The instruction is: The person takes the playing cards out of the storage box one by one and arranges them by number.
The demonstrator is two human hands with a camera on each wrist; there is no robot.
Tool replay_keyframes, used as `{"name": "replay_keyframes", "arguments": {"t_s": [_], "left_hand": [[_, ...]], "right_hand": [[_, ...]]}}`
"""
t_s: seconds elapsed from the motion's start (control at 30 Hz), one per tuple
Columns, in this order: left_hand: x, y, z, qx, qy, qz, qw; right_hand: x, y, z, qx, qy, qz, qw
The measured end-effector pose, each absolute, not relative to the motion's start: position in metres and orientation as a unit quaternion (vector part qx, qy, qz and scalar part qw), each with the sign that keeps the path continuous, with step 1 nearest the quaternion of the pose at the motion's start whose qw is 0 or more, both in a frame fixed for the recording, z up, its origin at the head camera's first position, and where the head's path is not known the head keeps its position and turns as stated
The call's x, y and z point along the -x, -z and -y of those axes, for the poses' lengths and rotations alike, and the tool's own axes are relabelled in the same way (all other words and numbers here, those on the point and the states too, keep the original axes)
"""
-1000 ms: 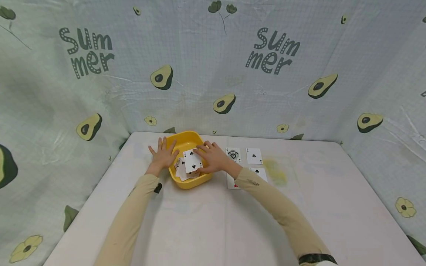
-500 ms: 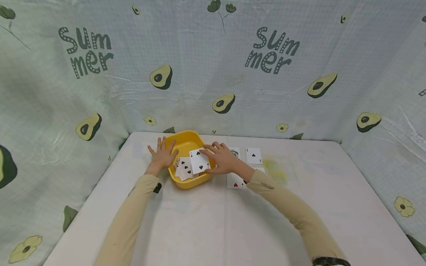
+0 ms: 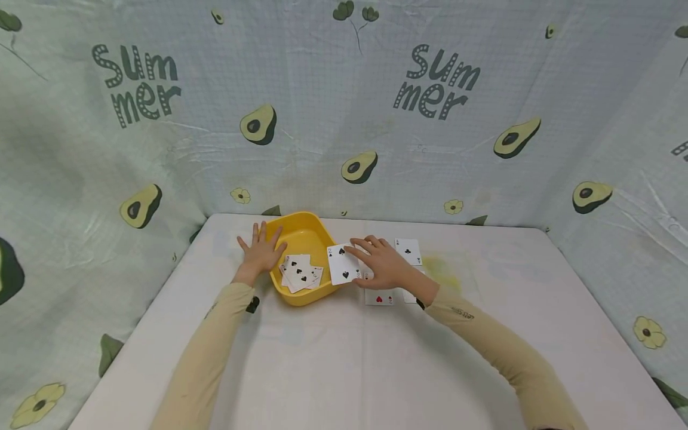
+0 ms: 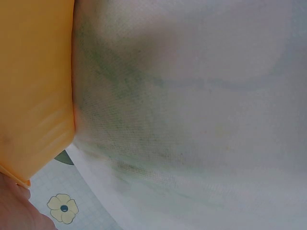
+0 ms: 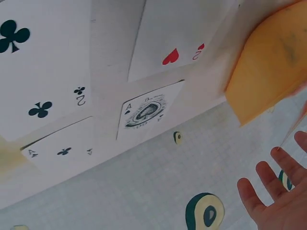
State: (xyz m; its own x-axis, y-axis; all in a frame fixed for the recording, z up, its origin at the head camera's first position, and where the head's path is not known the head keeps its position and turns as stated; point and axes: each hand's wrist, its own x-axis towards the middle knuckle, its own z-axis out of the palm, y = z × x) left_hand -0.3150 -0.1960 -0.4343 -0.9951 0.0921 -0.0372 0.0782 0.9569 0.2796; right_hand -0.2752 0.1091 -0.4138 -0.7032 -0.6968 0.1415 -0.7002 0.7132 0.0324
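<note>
In the head view my right hand [image 3: 386,263] pinches a two of spades playing card [image 3: 344,264] between thumb and fingers, over the right rim of a yellow plastic tray [image 3: 300,234]. My left hand [image 3: 260,254] rests on the tray's left rim with fingers spread. Several overlapping cards [image 3: 298,272] lie face up in the tray's near part. On the table to the right are an ace of clubs [image 3: 408,251], a two of hearts [image 3: 379,297] and a two of clubs [image 5: 41,86]. An ace of spades [image 5: 146,111] shows in the right wrist view.
The white-covered table [image 3: 312,364] ends at a hanging cloth [image 3: 301,71] printed with avocados. A faint yellow stain [image 3: 441,272] marks the cover right of the laid cards. In the left wrist view the tray's outer wall [image 4: 36,72] stands at the left.
My right hand has carried the two of spades rightward from over the tray's middle to its right rim, uncovering the cards inside. The left hand has stayed on the left rim.
</note>
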Motion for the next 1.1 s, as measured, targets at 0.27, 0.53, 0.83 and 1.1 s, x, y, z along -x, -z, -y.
{"name": "replay_keyframes", "arguments": {"t_s": [0.27, 0.53, 0.83, 1.1], "left_hand": [[0.316, 0.435, 0.197, -0.042, -0.141, -0.989, 0.024], [0.318, 0.436, 0.197, -0.043, -0.14, -0.989, 0.023], [0.322, 0.439, 0.198, -0.035, -0.144, -0.988, 0.032], [0.331, 0.45, 0.202, -0.036, -0.15, -0.987, 0.031]], "right_hand": [[0.264, 0.413, -0.131, -0.367, -0.015, 0.926, 0.084], [0.259, 0.42, -0.154, -0.372, -0.024, 0.922, 0.109], [0.252, 0.433, -0.185, -0.384, -0.025, 0.912, 0.14], [0.243, 0.44, -0.215, -0.354, -0.034, 0.924, 0.139]]}}
